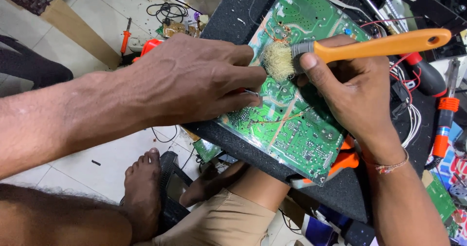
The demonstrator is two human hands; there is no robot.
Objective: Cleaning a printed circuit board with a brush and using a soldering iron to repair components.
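The green circuit board (287, 114) lies flat on my dark desk (340, 192), close to the near edge, so I can look straight down at it. Its shiny side with the little dots faces up. It sits a bit crooked, with one corner hanging near the desk's edge above my knee.

My left hand (194, 80) rests on the left part of the board. I press down to keep the board from sliding. The fingers are curled tight, and a thin metal tip (252, 93) pokes out between them. I think I am pinching a small tool, but my hand hides most of it, so I cannot tell what it is.

My right hand (350, 90) holds a brush with an orange handle (384, 44). My thumb sits on top of the handle and my fingers wrap below, so I can steer it well. The pale, fluffy bristles (278, 61) touch the board just beside my left fingertips. I hold the brush low and sideways so the hairs can sweep across the board.

Something orange (346, 162) peeks out from under the board's near right corner. It seems to prop the board up.

Along the right edge of the desk lie a red and black screwdriver (424, 73) and a bunch of wires (406, 105). Down on the floor (78, 12) lies another small screwdriver (125, 36) and a coil of black cable (168, 11).
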